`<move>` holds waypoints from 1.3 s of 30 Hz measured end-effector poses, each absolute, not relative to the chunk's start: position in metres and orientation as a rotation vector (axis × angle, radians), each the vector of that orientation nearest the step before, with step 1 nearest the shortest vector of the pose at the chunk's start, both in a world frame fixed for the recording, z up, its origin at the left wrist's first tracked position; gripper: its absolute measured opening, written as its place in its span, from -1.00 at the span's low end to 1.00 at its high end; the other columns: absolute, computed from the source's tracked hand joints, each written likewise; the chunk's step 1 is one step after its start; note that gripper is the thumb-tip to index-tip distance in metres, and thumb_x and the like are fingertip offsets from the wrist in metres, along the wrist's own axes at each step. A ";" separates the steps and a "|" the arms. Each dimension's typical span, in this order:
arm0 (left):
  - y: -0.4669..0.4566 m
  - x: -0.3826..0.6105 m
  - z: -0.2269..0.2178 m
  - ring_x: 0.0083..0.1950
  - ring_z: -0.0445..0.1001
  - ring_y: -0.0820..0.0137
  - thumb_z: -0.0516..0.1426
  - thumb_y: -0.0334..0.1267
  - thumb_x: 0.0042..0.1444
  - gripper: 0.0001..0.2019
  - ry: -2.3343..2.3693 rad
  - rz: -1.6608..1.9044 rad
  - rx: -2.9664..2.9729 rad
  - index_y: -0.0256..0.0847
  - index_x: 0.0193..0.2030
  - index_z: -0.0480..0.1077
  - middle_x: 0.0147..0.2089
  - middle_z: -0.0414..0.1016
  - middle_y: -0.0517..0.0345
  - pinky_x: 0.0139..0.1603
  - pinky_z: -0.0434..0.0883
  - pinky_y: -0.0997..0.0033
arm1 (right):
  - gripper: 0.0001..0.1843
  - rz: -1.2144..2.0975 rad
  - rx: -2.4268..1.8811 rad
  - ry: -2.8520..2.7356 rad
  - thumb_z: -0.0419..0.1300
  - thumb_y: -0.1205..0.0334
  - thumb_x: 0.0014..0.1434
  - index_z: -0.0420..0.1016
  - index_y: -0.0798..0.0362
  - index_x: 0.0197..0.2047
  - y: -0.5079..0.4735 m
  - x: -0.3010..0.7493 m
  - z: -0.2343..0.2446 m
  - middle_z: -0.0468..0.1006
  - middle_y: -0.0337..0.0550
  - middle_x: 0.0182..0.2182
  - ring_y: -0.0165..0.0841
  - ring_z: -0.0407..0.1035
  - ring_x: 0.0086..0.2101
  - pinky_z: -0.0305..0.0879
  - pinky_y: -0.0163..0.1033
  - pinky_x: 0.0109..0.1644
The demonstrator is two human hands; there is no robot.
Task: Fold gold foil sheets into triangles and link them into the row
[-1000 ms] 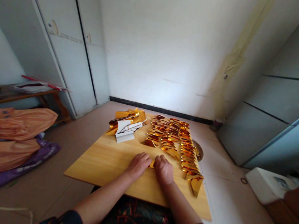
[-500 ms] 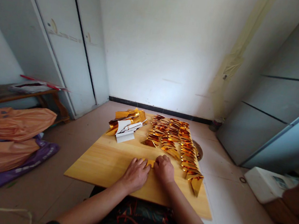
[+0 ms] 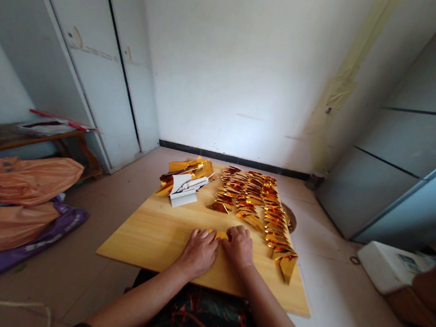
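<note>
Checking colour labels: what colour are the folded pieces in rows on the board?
The folded pieces are shiny gold with darker amber patches; head view.

From the person's head, the one view faces forward and down, wide, with the board [image 3: 146, 239] close below and the wall [image 3: 232, 70] farther ahead

Foil pieces [image 3: 252, 195] — glossy, metallic; board [image 3: 147, 234] — smooth wood.

With fingers curling, my bare left hand [image 3: 199, 253] and bare right hand [image 3: 238, 245] are touching a small, mostly covered piece of shiny gold paper [image 3: 221, 234] on the pale wooden board [image 3: 142, 239]. Folded, pointed gold-foil pieces [image 3: 274, 227] are lying in overlapping rows beyond my right hand.
</note>
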State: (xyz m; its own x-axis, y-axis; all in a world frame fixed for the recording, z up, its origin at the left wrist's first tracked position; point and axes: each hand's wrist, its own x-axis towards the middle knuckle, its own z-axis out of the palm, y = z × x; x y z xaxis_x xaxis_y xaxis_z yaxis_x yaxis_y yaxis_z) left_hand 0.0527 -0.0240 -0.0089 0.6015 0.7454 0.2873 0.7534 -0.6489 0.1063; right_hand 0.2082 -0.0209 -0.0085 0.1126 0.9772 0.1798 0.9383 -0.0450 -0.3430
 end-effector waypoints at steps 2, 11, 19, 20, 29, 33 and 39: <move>-0.024 0.052 -0.008 0.06 0.31 0.18 0.00 -0.30 0.20 -0.71 -1.320 -0.477 -2.799 -0.15 0.04 0.38 0.10 0.40 -0.02 0.05 0.18 0.03 | -0.92 0.149 -2.009 -1.867 0.21 0.21 0.06 0.46 -0.01 -0.32 -0.021 0.209 -0.010 0.43 -0.16 -0.26 -0.29 0.26 -0.20 0.10 -0.31 -0.23; -0.014 0.037 -0.010 0.06 0.30 0.22 0.09 -0.26 0.14 -0.66 -1.346 -0.480 -2.899 0.05 0.06 0.39 0.16 0.37 0.11 0.03 0.18 0.13 | -0.75 0.180 -1.878 -1.849 0.09 0.45 -0.01 0.51 0.04 -0.28 -0.019 0.225 -0.018 0.48 -0.13 -0.26 -0.32 0.30 -0.23 0.18 -0.34 -0.14; -0.008 0.033 -0.009 0.08 0.28 0.24 0.10 -0.21 0.14 -0.68 -1.368 -0.447 -2.919 0.18 0.04 0.40 0.16 0.38 0.23 0.03 0.16 0.13 | -0.68 0.193 -1.786 -1.862 -0.01 0.55 0.04 0.51 0.08 -0.30 -0.017 0.236 -0.026 0.51 -0.11 -0.30 -0.34 0.34 -0.21 0.20 -0.34 -0.09; -0.008 0.032 -0.008 0.08 0.28 0.24 0.10 -0.20 0.15 -0.69 -1.367 -0.436 -2.925 0.18 0.04 0.39 0.16 0.37 0.22 0.04 0.15 0.13 | -0.68 0.183 -1.775 -1.876 -0.01 0.55 0.05 0.50 0.07 -0.30 -0.018 0.237 -0.026 0.51 -0.11 -0.30 -0.34 0.34 -0.21 0.20 -0.34 -0.10; -0.009 0.032 -0.004 0.07 0.29 0.24 0.12 -0.21 0.13 -0.67 -1.294 -0.415 -2.926 0.19 0.05 0.38 0.14 0.38 0.23 0.18 0.03 -0.05 | -0.75 0.172 -1.810 -1.889 0.05 0.44 0.11 0.50 0.05 -0.22 -0.022 0.230 -0.021 0.50 -0.10 -0.24 -0.32 0.33 -0.19 0.21 -0.32 -0.09; -0.011 0.032 -0.006 0.08 0.28 0.24 0.10 -0.23 0.15 -0.67 -1.303 -0.446 -2.916 0.17 0.06 0.37 0.13 0.39 0.21 0.21 -0.02 -0.08 | -0.75 0.163 -1.852 -1.881 0.14 0.32 0.06 0.49 0.07 -0.15 -0.023 0.223 -0.018 0.47 -0.06 -0.18 -0.27 0.30 -0.16 0.20 -0.27 -0.04; -0.007 0.032 -0.006 0.06 0.29 0.24 0.09 -0.20 0.16 -0.72 -1.373 -0.479 -2.942 0.15 0.00 0.43 0.13 0.41 0.22 0.08 0.15 0.07 | -0.61 0.230 -1.818 -1.894 0.07 0.46 -0.01 0.49 0.09 -0.10 -0.022 0.227 -0.023 0.47 -0.06 -0.12 -0.29 0.30 -0.11 0.19 -0.30 0.01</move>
State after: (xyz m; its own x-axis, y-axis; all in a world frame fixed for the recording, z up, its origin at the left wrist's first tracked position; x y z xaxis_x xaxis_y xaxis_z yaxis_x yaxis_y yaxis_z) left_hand 0.0318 -0.0073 -0.0060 0.6094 0.7667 0.2020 0.7259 -0.6419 0.2470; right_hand 0.2273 -0.0220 -0.0226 0.0170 0.9716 0.2360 0.8871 0.0942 -0.4518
